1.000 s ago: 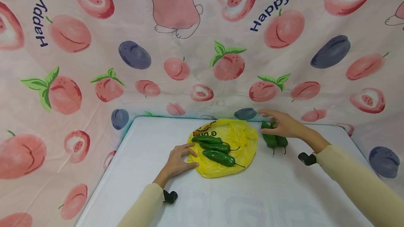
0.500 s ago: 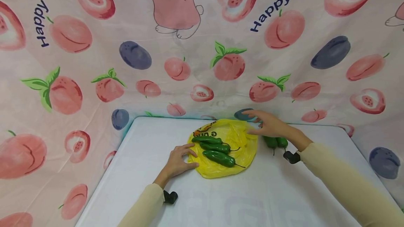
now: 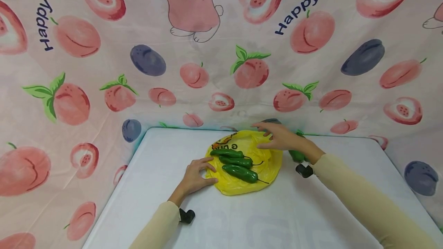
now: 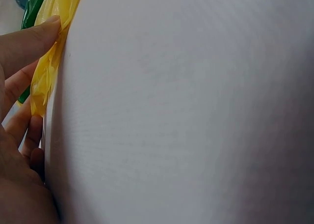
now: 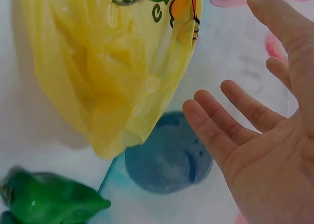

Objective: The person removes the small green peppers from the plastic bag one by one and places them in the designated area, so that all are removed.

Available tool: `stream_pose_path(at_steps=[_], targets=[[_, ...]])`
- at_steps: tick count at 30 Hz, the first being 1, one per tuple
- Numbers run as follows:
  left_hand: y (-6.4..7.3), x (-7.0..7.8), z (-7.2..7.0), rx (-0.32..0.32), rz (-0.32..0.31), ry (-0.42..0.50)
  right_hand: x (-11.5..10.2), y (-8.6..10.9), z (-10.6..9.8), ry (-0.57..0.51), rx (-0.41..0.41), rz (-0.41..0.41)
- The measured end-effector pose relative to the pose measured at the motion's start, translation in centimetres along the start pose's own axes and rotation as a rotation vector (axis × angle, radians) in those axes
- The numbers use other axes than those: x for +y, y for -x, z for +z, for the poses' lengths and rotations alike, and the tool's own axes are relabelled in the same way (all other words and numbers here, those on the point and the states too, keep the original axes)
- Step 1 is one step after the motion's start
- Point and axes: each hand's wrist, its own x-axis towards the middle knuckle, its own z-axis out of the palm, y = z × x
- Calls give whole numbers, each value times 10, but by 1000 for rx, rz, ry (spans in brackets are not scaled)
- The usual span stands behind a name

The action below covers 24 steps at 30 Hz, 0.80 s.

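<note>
Three long green chili peppers (image 3: 239, 173) lie side by side on a flattened yellow plastic bag (image 3: 226, 189), stems pointing right. At the bag's left edge my left hand (image 3: 192, 178) rests with thumb and fingers spread apart; in the left wrist view the thumb tip (image 4: 55, 21) touches the yellow film. My right hand (image 3: 282, 137) hovers over the bag's right part, fingers apart and holding nothing. Just right of the bag, more green peppers (image 3: 297, 156) are mostly hidden behind the right hand and wrist. One such pepper (image 5: 51, 199) shows in the right wrist view.
A white-covered table (image 3: 277, 218) carries everything. Directly behind its back edge hangs a pink cloth (image 3: 214, 57) printed with fruit, which also runs along the left and right sides.
My right hand has moved left from above the peppers at the right to above the yellow bag. My left hand, the bag and the three peppers on it have not moved.
</note>
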Motion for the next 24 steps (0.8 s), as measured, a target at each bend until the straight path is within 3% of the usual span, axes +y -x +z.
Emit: stream_pose_path(at_steps=[11, 18, 24], targets=[[-1, -1, 0, 5, 6, -5, -10, -23, 18, -37, -60, -42], [0, 2, -2, -1, 2, 5, -17, -39, 30, -106, -138, 12], [0, 2, -1, -2, -5, 5, -19, -49, 41, -144, -170, 3]])
